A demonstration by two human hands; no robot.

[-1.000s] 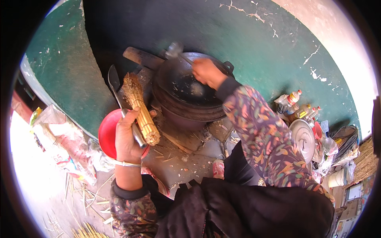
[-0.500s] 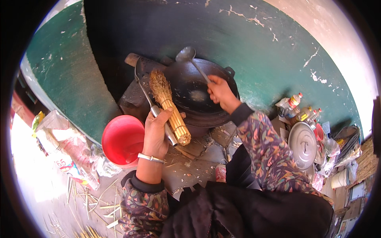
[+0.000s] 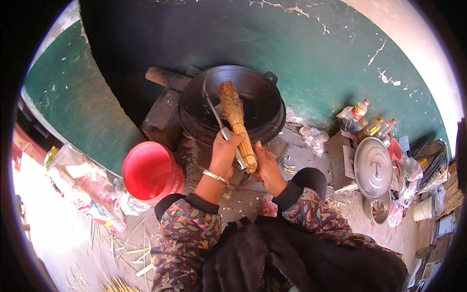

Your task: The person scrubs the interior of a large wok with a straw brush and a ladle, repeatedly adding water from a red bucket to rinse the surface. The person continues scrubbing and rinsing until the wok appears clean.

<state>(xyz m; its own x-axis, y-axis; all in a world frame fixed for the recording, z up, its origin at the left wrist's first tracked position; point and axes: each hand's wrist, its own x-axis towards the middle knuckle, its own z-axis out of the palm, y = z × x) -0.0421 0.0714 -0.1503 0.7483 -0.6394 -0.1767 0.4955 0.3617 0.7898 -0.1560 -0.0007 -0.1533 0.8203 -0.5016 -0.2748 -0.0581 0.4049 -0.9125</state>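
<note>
a: hands?
b: l hand [image 3: 224, 155] pinching straw brush [image 3: 233, 112] + long metal tool [image 3: 225, 133]. r hand [image 3: 269, 170] at brush butt, can't tell if gripping.
a: brush pos?
b: bristles over wok [image 3: 265, 100], butt this side.
a: step?
b: looks like sorting grip. next prob needs firm r hold, tool clear.

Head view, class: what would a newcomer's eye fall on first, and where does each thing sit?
First, probably, the bright red bucket on the floor at left. Next comes the straw brush in the middle, in the left hand beside a metal-handled utensil, before the big black wok. At right, a round grey lid catches the light.
</note>
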